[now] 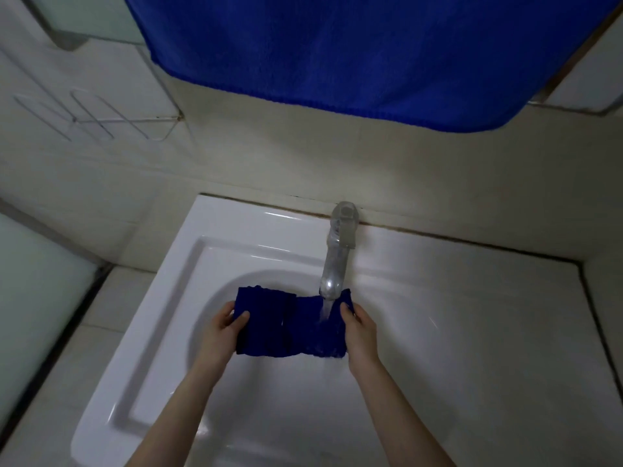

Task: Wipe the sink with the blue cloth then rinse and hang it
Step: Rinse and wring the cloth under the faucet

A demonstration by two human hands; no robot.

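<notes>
The blue cloth (290, 325) is stretched out flat over the bowl of the sink (168, 298), just below the faucet (337, 251). The left hand (226, 326) pinches the cloth's edge on the side away from the faucet, thumb on top. The right hand (359, 326) pinches the edge directly under the spout. Both hands are closed on fabric, neither one free.

A stream of water (326, 310) falls from the spout onto the right part of the cloth only, so this looks like the rinse step. The left part is well clear of the flow. To rinse it properly, the cloth should be slid across under the faucet so every part gets water, then bunched and squeezed low in the bowl to limit splashing.

There is open room in the bowl below and to the left of the faucet. The spout hangs close above the cloth's far edge, so lifting straight up risks knocking it. High above the faucet a large blue towel (371, 52) hangs on the wall. A wire rack (101, 119) sits up and to the left of the faucet, a likely place for hanging.
</notes>
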